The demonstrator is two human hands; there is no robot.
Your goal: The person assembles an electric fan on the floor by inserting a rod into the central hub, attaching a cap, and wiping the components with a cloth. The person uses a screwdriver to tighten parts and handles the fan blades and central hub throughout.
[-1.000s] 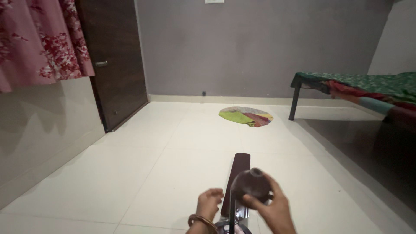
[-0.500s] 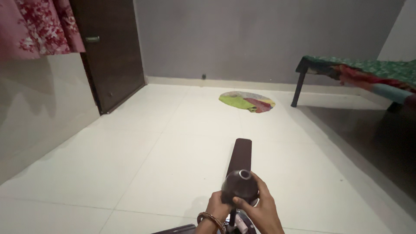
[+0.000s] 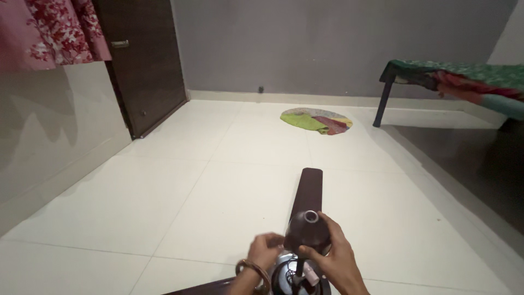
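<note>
**Fan cup held over the rod, left hand now off it**

At the near edge, the right hand (image 3: 335,259) is closed round a dark brown dome-shaped cup (image 3: 308,231), hole upward, held just above the round motor (image 3: 292,278) of a ceiling fan lying on the floor; a thin rod (image 3: 298,269) rises from the motor toward the underside of the cup. The left hand (image 3: 266,250), bangle at the wrist, sits just left of the cup with fingers curled and blurred; half a second ago it was pressed against the cup, now it looks apart from it and grips nothing that shows, so the cup rests in the right hand alone. A second ago the cup was tilted with its opening to the right; now the opening faces up, more in line with the rod, which suggests work on seating it. One dark blade (image 3: 307,191) runs away from the motor across the white tiled floor (image 3: 180,196); a second blade (image 3: 202,287) shows at the bottom edge. Farther off, a patchwork mat (image 3: 315,120) lies near the grey wall; a dark door (image 3: 147,60) stands far left beside a pink floral curtain (image 3: 49,27); a cot (image 3: 453,76) with green bedding is far right.
</note>
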